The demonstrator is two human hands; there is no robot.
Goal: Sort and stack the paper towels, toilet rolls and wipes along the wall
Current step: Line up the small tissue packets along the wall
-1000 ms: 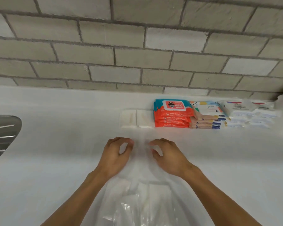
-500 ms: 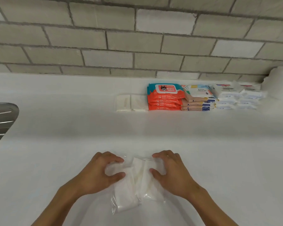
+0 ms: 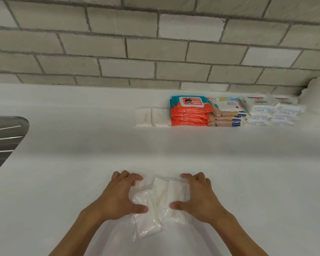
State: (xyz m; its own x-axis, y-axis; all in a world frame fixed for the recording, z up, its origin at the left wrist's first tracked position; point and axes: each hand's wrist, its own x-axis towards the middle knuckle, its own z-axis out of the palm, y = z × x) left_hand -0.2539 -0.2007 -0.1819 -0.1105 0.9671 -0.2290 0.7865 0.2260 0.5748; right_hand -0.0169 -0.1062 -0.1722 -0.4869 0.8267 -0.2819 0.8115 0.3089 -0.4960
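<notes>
Between left hand (image 3: 118, 196) and right hand (image 3: 198, 196): clear tissue bag (image 3: 155, 204), both gripping its sides. Step: gathering it. Next: carry ahead to white packs (image 3: 152, 117), left of wipes (image 3: 189, 111).

four wipe stacks (image 3: 190, 113), two flat white packs (image 3: 144, 117), one clear bag (image 3: 155, 209).

bagged tissue packs (image 3: 161, 195) now gathered together
</notes>
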